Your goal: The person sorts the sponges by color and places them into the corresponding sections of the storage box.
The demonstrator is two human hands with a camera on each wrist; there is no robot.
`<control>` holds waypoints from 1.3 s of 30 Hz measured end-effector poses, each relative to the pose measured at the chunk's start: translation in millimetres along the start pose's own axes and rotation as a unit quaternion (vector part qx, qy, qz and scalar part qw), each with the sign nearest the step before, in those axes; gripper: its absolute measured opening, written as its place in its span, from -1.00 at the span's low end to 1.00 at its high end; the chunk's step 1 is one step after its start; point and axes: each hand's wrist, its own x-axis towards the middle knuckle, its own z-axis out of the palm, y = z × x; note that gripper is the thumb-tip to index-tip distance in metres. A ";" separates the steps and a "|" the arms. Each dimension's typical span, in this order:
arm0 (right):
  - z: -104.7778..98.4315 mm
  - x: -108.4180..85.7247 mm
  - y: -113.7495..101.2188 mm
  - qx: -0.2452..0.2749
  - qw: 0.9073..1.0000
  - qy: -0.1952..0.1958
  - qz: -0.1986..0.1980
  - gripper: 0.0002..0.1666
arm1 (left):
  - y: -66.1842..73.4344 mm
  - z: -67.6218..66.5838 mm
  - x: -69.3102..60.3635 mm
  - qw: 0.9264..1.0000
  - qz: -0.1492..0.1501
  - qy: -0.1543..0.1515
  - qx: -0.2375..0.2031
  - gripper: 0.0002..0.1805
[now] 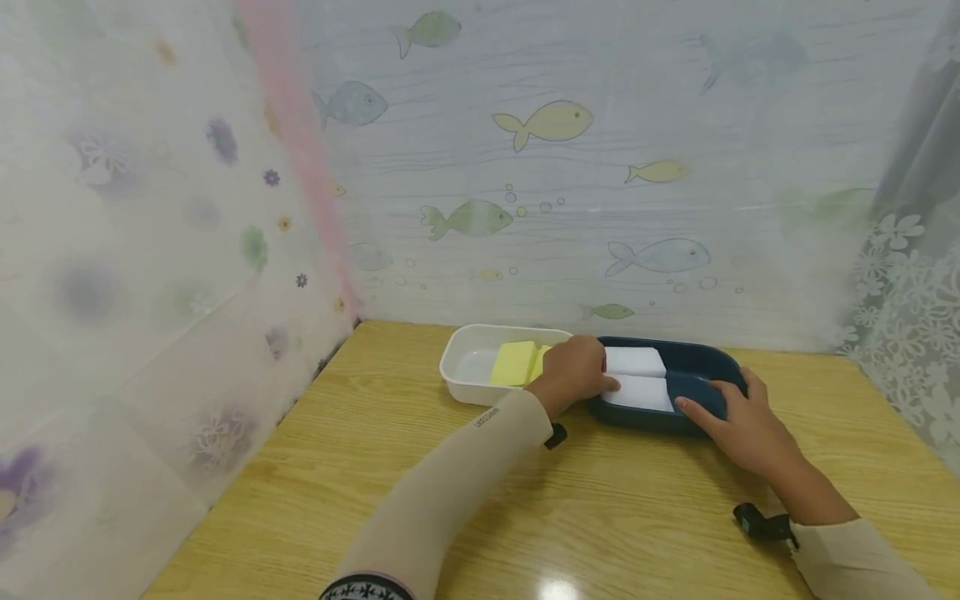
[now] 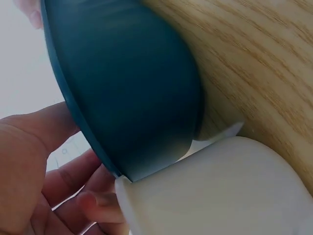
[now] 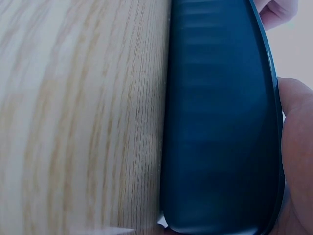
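Note:
A dark blue container [image 1: 705, 358] holds two white blocks, a rear one [image 1: 636, 362] and a front one [image 1: 637, 393]. My left hand [image 1: 573, 371] is bent over its left end, where a white container [image 1: 468, 392] adjoins it. The left thumb lies at the front white block's left edge; in the left wrist view, curled fingers [image 2: 68, 181] show behind the two rims. What those fingertips touch is hidden. At the other end, my right hand [image 1: 757, 429] grips the blue container, thumb on the near rim and fingers round the right side.
Yellow blocks [image 1: 513, 363] lie in the white container, partly hidden by the left hand. Both containers stand near the back of the wood-grain table [image 1: 600, 517]. A fish-patterned curtain [image 1: 555, 275] hangs behind it, and a flowered one [image 1: 225, 350] on the left.

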 end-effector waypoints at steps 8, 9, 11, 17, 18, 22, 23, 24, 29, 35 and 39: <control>-0.7 0.1 -0.1 0.001 1.000 -0.004 0.002 0.20 | 0.0 1.8 -1.1 1.000 0.016 0.006 0.002 -0.65; -1.0 0.4 -0.2 0.002 1.000 -0.003 0.001 0.20 | -0.1 1.6 -0.7 1.000 0.017 0.008 0.004 -0.65; -1.1 0.7 -0.2 0.003 1.000 -0.001 0.000 0.20 | -0.5 1.5 0.3 1.000 0.021 0.011 0.007 -0.65; -0.7 0.3 -0.5 0.000 1.000 0.001 0.001 0.20 | -2.6 3.0 0.9 0.999 0.029 0.019 0.010 -0.65; -0.6 0.2 -0.7 0.000 1.000 0.001 0.001 0.20 | -3.0 3.3 0.7 0.999 0.030 0.022 0.009 -0.65; -0.8 -0.3 -1.9 0.002 1.000 0.003 -0.001 0.19 | -4.0 3.6 -0.6 0.999 0.037 0.031 0.006 -0.65; -0.9 -0.5 -2.1 0.002 1.000 0.004 -0.001 0.19 | -4.0 3.2 -1.1 0.999 0.038 0.032 0.003 -0.65; -1.1 -0.7 -2.4 0.002 1.000 0.004 -0.001 0.19 | -4.1 2.8 -1.5 0.999 0.040 0.032 0.002 -0.66; -1.8 -1.0 -3.1 0.000 1.000 0.005 -0.001 0.19 | -4.1 0.2 -2.8 0.999 0.042 0.023 0.000 -0.69; -0.9 -0.4 -2.8 0.000 1.000 0.006 -0.001 0.18 | -5.3 0.5 -3.0 0.999 0.044 -0.001 0.000 -0.76; 0.0 -0.2 -2.5 -0.002 1.000 0.007 -0.001 0.18 | -6.6 3.2 -2.0 0.999 0.054 -0.004 0.008 -0.78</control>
